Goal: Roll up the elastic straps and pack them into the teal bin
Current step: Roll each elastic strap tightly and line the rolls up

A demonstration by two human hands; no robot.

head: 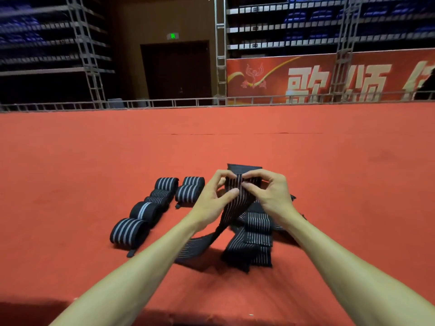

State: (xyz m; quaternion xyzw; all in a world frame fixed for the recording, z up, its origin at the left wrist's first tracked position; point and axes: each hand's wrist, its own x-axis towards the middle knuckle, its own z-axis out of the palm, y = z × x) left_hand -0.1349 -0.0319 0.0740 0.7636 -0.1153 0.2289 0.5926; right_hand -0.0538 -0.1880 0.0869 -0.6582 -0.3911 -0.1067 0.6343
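Both forearms (pixel 146 267) reach in from six o'clock and converge at centre; left hand (pixel 213 201) and right hand (pixel 270 196) each pinch the top end of one striped strap (pixel 237 203), held off the red cloth (pixel 329 184), apparently to start a tight first turn; loose straps (pixel 256 234) lie heaped at five o'clock beneath; finished rolls (pixel 130 231) sit at nine o'clock, seemingly staged for packing; teal bin not in view.

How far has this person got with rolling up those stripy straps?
Done: several rolled straps lie together on the red surface, left of the hands. In hand: the left hand and right hand pinch the top end of one strap, its roll barely begun. Left: a loose pile of unrolled straps lies beneath it, and no teal bin is in view.
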